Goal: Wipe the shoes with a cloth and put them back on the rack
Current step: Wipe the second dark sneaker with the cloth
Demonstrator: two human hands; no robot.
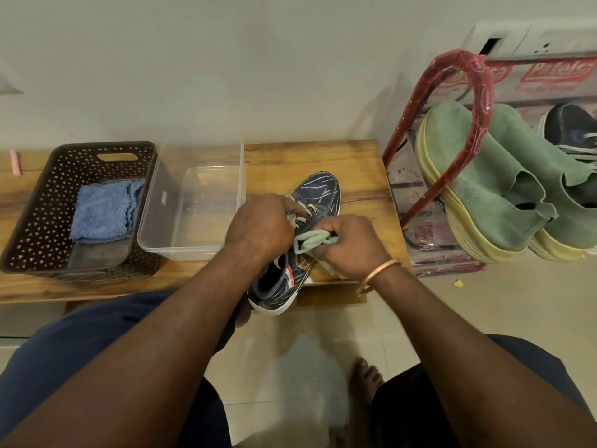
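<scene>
A dark blue sneaker (318, 192) with pale streaks and white laces lies on the wooden bench (355, 163), toe pointing away, heel over the front edge. My left hand (258, 226) grips it at the laces. My right hand (352, 245) clutches a folded pale green cloth (311, 240) against the shoe's right side. At the right stands a red-framed shoe rack (452, 101) wrapped in plastic. On it sit a pair of green knit shoes (491, 176) and another dark sneaker (571, 127).
On the bench to the left stand a clear plastic tub (193, 202) and a brown perforated basket (42, 215) holding a blue cloth (103, 211). My knees and a bare foot (365, 383) are over the tiled floor below.
</scene>
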